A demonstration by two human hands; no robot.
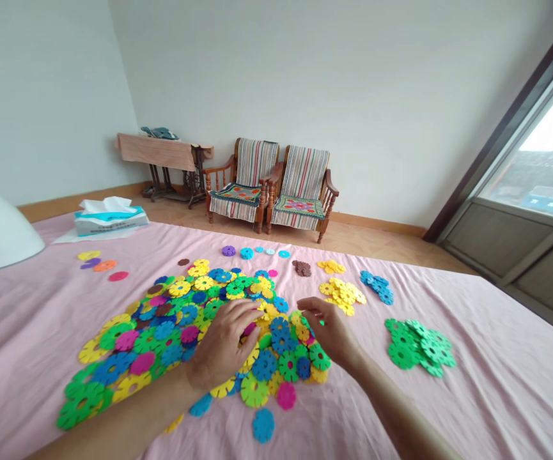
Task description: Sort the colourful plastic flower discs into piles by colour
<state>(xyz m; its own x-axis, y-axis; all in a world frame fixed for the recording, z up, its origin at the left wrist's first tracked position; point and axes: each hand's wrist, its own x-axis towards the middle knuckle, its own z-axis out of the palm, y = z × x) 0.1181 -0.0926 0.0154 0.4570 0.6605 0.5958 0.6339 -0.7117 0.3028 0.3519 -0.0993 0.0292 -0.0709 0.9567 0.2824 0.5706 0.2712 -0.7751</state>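
A large mixed pile of flat, notched plastic snowflake discs [171,342] in green, yellow, blue, pink and brown spreads over a pink cloth. My left hand [228,338] is over the right part of this pile, fingers curved and thumb apart, with no disc visible in its grasp. At the pile's right edge is my right hand [328,329], its fingers bent and apart, pointing left; nothing shows between them. Between the hands lie yellow, green and blue discs. A blue disc [263,425] and a magenta disc [286,396] rest nearer to me.
Sorted groups lie to the right: green discs [420,347], yellow discs [343,292], blue discs [376,286] and brown discs [302,268]. A tissue box [110,220] stands at the far left, near a white rounded object [0,230]. Two wooden chairs [300,204] stand beyond.
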